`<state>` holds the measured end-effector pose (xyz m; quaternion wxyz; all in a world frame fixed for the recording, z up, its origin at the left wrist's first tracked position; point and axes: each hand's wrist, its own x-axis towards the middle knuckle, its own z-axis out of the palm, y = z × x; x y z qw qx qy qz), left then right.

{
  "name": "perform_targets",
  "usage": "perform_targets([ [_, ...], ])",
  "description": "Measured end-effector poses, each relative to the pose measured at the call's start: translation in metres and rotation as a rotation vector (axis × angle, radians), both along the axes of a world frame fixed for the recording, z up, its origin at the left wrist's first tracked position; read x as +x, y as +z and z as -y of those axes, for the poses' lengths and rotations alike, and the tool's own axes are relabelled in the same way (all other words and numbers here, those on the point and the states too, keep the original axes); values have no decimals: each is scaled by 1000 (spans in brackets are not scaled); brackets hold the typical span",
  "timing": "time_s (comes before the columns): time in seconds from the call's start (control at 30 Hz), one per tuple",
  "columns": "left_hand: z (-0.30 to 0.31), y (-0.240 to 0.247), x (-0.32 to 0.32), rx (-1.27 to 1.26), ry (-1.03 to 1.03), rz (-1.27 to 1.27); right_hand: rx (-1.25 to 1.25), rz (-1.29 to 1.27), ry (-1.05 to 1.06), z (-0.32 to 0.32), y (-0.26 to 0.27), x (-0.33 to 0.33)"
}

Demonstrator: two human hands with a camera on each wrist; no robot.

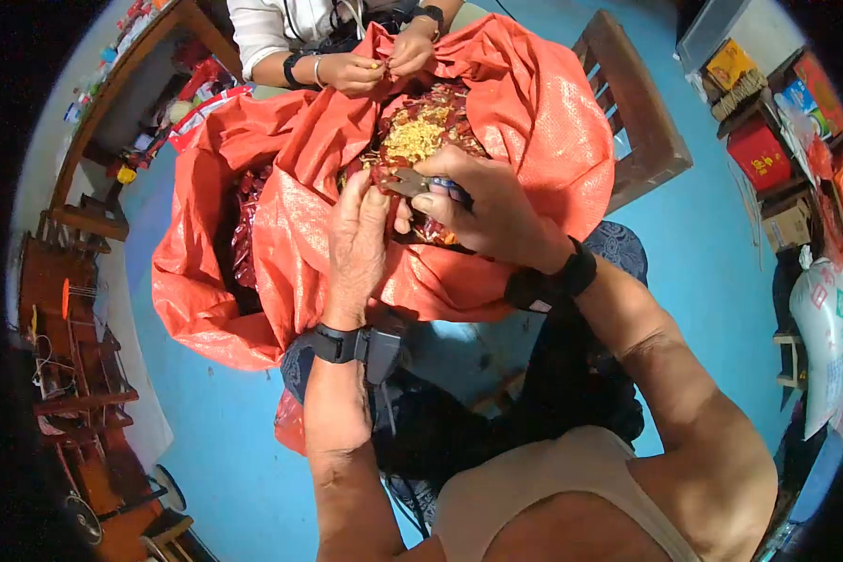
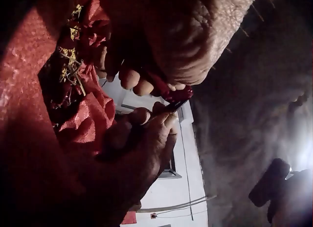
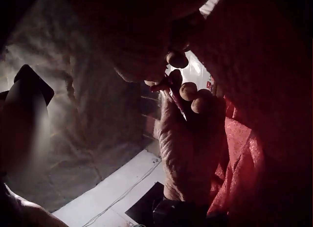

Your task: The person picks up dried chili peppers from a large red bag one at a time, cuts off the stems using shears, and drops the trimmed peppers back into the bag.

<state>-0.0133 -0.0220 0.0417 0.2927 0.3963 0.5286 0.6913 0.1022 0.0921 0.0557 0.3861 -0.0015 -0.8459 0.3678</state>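
My left hand (image 1: 354, 245) pinches a dried red chili (image 1: 379, 175) between thumb and fingertips above the opening of a sack. In the left wrist view the wrinkled, dark red chili (image 2: 182, 94) shows at the fingertips. My right hand (image 1: 492, 201) grips small scissors (image 1: 405, 183) with dark metal blades and a blue handle, mostly covered by the fingers. Their blades overlap the chili in the head view. Below both hands, yellow bits (image 1: 417, 136) lie heaped on dark red dried chilies (image 1: 445, 98) in the orange-red woven sack (image 1: 543, 103).
Across the sack, another person's hands (image 1: 351, 72) hold something small. A second sack opening at left shows more chilies (image 1: 244, 229). A wooden chair (image 1: 632, 103) stands beside the sack at right. Shelves with boxes (image 1: 759, 155) and a white sack (image 1: 824, 318) line the right side.
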Motion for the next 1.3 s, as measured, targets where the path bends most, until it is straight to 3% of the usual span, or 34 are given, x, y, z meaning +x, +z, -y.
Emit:
perform_targets([
  [0.17, 3, -1, 0, -13, 45, -98, 57, -46, -30, -2, -8, 0],
  [0.33, 4, 0, 2, -94, 83, -141, -222, 172, 132, -2, -2, 4],
  [0.7, 1, -11, -4, -52, 118, -144, -429, 112, 294, -1, -11, -2],
  [0.9, -3, -10, 1, -5, 89, -146, -177, 88, 62, 4, -14, -3],
  [0.97, -5, -11, 2, 6, 149, -164, 61, 0, -65, 6, -11, -1],
  [1.0, -5, -13, 1, 11, 148, -162, 66, 1, -67, 4, -6, 0],
  [1.07, -3, -18, -2, -43, 21, 76, 262, -131, -438, -6, 6, 2],
  [1.1, -2, -17, -3, -47, -5, 47, 132, -373, -456, -22, 0, -5],
  [1.13, -2, -20, -3, -41, 3, 49, 137, -373, -447, -30, 1, -2],
  [1.23, -4, -25, -7, 105, -153, 259, -522, -134, -151, -41, -1, 9],
  [1.3, -4, -25, -6, 127, -139, 267, -442, -90, -118, -31, -10, 2],
])
